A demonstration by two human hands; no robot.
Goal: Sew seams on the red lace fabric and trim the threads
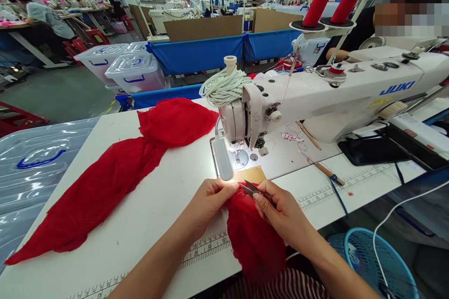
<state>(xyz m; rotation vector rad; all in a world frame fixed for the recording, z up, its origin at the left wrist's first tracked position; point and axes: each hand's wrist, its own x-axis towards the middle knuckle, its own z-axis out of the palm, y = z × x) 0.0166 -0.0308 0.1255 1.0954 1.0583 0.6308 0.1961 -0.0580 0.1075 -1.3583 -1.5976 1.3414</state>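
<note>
My left hand pinches the top edge of a gathered red fabric piece, which hangs over the table's front edge toward my lap. In my right hand is a pair of thread snips, its dark blades apart and pointing at the fabric beside my left thumb. Both hands are just in front of the needle area of a white sewing machine. A second red fabric piece, narrowed at its middle, lies across the table to the left.
Wooden-handled tools and a black phone-like slab lie right of the needle. Red thread cones stand behind the machine. A blue basket is below right; clear plastic bins stand beyond the table. A person sits behind, at right.
</note>
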